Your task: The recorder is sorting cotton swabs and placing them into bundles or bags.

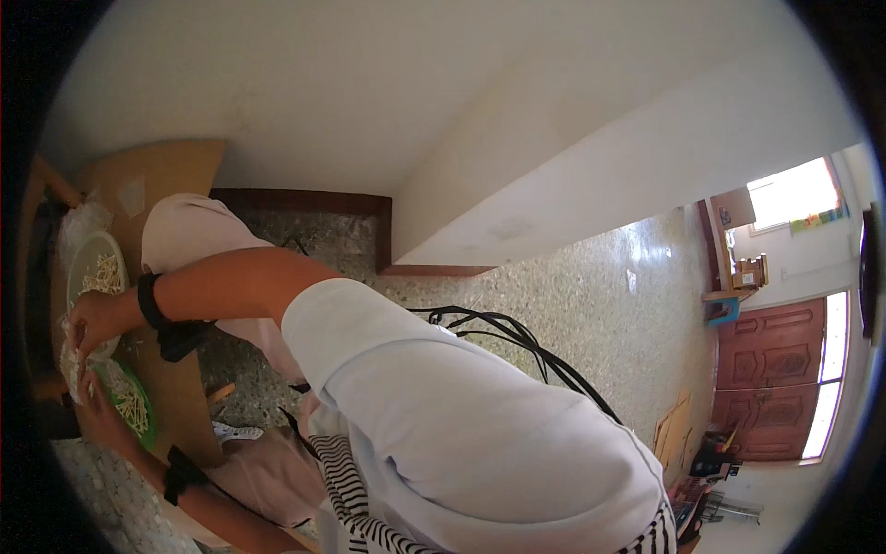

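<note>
Beside the white bowl (92,268) of pale sprouts on the wooden table (175,171), one hand (92,319) curled, pinching a clear plastic bag (69,365), other hand (97,397) below it over the green bowl (134,406), grip unclear.

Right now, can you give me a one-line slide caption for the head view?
Two hands meet over pale sprouts beside a white bowl and a green bowl on a wooden table.
</note>
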A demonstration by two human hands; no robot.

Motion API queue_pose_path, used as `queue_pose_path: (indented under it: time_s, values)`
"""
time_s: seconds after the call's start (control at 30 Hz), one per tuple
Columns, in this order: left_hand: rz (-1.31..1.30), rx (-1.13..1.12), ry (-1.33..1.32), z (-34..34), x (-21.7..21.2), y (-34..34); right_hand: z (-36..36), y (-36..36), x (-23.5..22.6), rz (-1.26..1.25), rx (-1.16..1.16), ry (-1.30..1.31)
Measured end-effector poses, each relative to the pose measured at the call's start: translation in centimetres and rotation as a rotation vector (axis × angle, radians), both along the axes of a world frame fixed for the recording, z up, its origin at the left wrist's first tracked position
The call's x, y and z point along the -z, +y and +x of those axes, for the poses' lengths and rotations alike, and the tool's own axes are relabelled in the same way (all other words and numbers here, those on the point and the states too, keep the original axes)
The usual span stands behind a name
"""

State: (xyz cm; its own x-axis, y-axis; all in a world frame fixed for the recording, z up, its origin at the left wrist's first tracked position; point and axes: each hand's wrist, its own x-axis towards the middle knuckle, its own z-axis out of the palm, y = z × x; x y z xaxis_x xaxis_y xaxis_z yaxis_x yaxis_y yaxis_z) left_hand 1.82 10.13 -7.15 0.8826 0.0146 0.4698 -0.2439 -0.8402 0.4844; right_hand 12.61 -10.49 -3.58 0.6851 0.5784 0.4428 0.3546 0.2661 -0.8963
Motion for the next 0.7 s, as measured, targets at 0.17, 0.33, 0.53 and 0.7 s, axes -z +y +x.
queue_pose_path:
  time_s: [0.17, 0.33, 0.53, 0.7]
  values:
    - [0.111, -0.060, 0.036, 0.1, 0.8, -0.6, -0.5, -1.6, -0.6, -0.088, -0.073, 0.088]
    - [0.050, -0.003, 0.004, 0.9, 3.2, 3.1, -1.4, -0.8, -0.9, -0.009, -0.049, -0.009]
    - [0.014, 0.078, -0.002, 1.0, 3.9, 1.5, -0.3, -2.2, -2.4, -0.202, -0.076, -0.010]
    - [-0.161, -0.130, 0.067, -1.1, -0.6, -1.6, -0.4, -2.0, -5.2, -0.164, -0.157, -0.002]
